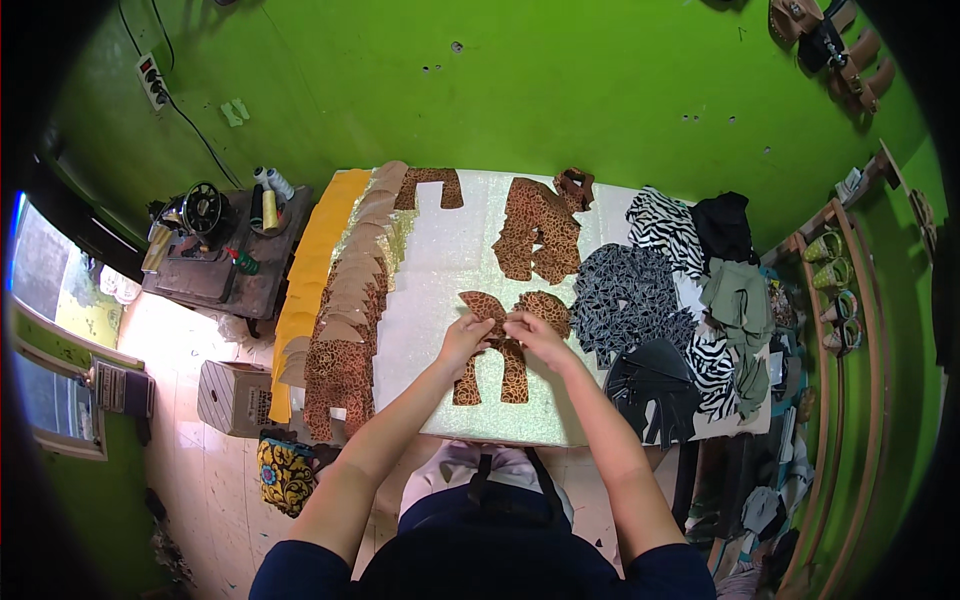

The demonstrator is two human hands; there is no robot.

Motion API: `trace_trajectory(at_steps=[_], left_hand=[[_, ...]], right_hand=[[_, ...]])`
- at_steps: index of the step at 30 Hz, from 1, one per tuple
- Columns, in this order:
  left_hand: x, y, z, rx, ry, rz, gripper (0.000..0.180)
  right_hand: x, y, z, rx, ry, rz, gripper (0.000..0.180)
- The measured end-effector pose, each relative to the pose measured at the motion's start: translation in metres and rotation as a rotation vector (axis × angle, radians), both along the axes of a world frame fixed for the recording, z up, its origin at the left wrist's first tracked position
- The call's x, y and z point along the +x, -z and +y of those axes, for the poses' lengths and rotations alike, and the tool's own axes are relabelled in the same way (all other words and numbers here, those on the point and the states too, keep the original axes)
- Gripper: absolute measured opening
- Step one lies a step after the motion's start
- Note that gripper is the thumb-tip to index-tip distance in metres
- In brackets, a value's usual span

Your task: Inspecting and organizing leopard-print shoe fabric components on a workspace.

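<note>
Over the near middle of the table, my left hand (466, 337) pinches the edge of a small curved leopard-print cut piece (480, 303). My right hand (537, 338) is closed at the same piece's right end, its fingertips partly hiding what they grip. Beneath both hands lies a U-shaped leopard-print piece (514, 378), its two legs pointing toward me. A small pile of rounded leopard-print pieces (545, 308) sits just beyond my right hand. Farther back rests a larger stack of leopard-print pieces (530, 225).
Overlapping leopard-print pieces (340, 375) and yellow sheets (318, 250) line the table's left side. On the right are grey strips (625, 295), zebra-print pieces (665, 228), black pieces (655, 385) and olive cloth (738, 305). A sewing machine (200, 212) stands at left, a wooden rack (825, 400) at right.
</note>
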State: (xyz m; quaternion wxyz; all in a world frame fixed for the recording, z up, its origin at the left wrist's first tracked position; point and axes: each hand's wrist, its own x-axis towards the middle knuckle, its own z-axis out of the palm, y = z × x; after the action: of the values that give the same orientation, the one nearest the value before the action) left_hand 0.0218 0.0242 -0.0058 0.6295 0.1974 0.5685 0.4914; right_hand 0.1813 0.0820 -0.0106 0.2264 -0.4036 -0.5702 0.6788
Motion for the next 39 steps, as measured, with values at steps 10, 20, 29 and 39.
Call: trace_trajectory(at_steps=[10,20,29,39], left_hand=[[-0.042,0.018,-0.016,0.06,0.208,0.268,0.016],[-0.038,0.025,-0.043,0.088,0.408,0.887,0.029],[-0.032,0.024,-0.038,-0.084,0.531,1.122,0.029],[-0.025,0.01,-0.031,-0.219,0.68,1.249,0.032]], right_hand=[[0.001,0.009,0.013,0.163,-0.158,-0.301,0.016],[0.002,0.033,-0.01,0.296,-0.175,-0.54,0.017],[-0.005,0.028,-0.015,0.406,-0.19,-0.688,0.019],[-0.015,0.008,-0.022,0.437,-0.244,-0.846,0.022]])
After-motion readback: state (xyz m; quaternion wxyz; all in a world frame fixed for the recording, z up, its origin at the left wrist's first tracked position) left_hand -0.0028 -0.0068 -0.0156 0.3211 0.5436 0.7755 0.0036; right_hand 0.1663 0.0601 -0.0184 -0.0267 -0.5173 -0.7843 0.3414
